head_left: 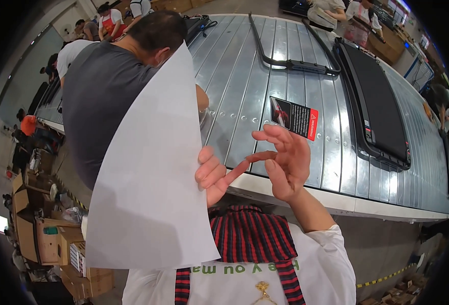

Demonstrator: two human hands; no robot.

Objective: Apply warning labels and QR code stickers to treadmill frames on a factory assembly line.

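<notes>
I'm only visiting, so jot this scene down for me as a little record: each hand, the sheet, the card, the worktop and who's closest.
Left hand: grips the sheet's right edge
Right hand: fingers spread and bent, near the card
Sheet: large, white, blank on this side
Card: black and red; whether the right hand touches it, I cannot tell
Worktop: silvery, slatted; bears a black panel and a curved black frame
Nearest person: dark grey top, partly behind the sheet

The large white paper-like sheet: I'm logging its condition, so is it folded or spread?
Spread: the large white sheet shows one broad face without any visible crease, the bare left hand at its right edge.
</notes>
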